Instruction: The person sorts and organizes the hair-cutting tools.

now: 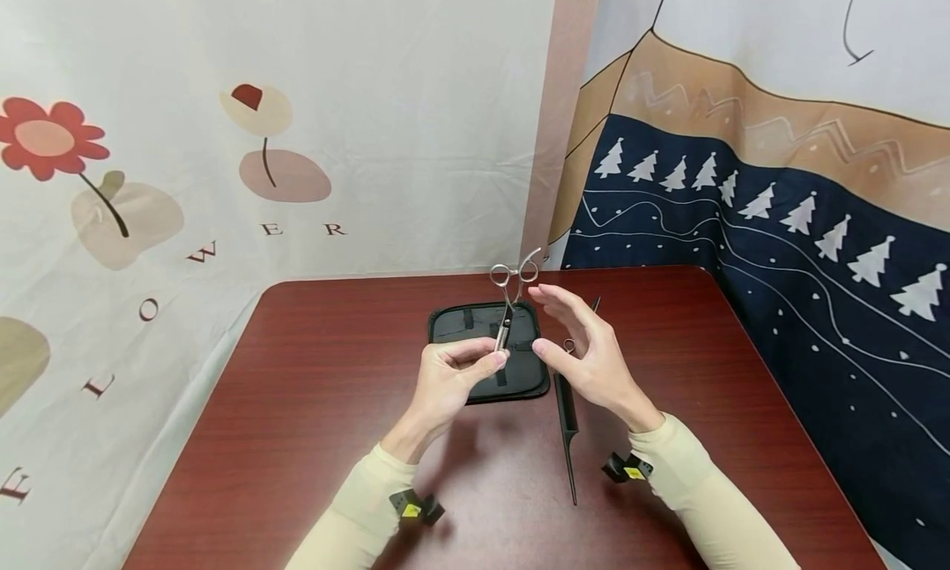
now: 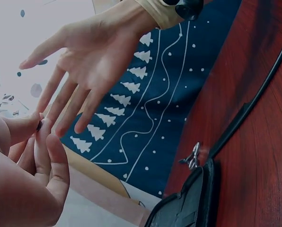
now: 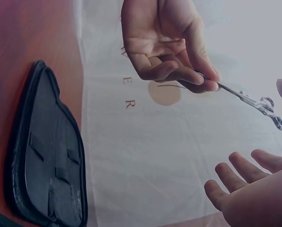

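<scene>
Scissors [image 1: 508,321] | left grip [image 1: 451,374] pinching blade end, handles above | right grip [image 1: 591,354] spread, near handles

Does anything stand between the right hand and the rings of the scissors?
Nothing visible does. The right hand is open beside the scissors, the left hand holds their tip end, and the black case lies below.

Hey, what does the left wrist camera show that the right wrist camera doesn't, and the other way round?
Only the left wrist view shows the navy cloth with white trees, a second pair of scissors and the comb's thin tail.

Only the right wrist view shows the finger rings and length of the silver scissors pinched by the left hand, and the printed letters.

Both show the two hands, the black zip case and the reddish-brown table.
</scene>
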### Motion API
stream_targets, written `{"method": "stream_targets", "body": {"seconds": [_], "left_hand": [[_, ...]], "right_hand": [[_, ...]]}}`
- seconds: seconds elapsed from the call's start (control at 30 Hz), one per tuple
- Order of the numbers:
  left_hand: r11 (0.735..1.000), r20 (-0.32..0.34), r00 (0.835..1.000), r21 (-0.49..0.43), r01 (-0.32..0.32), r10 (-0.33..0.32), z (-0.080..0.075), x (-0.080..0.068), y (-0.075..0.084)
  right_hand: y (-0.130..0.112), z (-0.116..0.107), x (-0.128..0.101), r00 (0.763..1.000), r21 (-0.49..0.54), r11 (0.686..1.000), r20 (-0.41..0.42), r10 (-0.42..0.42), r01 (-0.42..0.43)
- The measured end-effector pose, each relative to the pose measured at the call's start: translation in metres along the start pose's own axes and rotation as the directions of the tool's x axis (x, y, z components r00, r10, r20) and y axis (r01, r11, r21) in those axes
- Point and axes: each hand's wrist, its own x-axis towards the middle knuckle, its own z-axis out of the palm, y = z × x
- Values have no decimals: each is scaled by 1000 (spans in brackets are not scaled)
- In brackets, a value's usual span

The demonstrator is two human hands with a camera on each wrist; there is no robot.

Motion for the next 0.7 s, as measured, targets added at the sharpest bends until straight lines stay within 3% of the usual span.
{"method": "stream_targets", "body": {"seconds": [0.47,0.7], "left_hand": [[996,36,999,-78,41,-38,7,0,0],[997,36,999,-68,40,-38,6,1,-4]], "right_hand": [[-3,10,9,998,132,989,-15,68,-66],[-5,15,12,991,151,982,-48,124,-116]]}}
